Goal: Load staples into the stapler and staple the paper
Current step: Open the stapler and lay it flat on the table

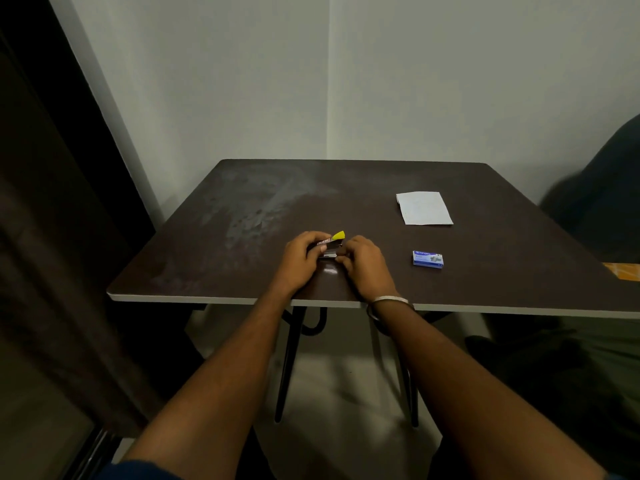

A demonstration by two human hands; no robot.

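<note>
Dark bench (pixel 242 209), worn, set in pale corner. Left hand (pixel 299 259) and right hand (pixel 363 265) both grip small stapler (pixel 329 245) near front edge, yellow end up. Staple box (pixel 427 260) right; paper (pixel 424 208) behind it.

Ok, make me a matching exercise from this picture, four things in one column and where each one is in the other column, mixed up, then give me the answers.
Things:
1. stapler
2. paper
3. staple box
4. bangle

Places:
A. on the right wrist
B. lying on the table's far right part
C. held between both hands, near the front edge
D. on the table, right of the hands and nearer than the white sheet

Pairs: 1-C, 2-B, 3-D, 4-A
</note>
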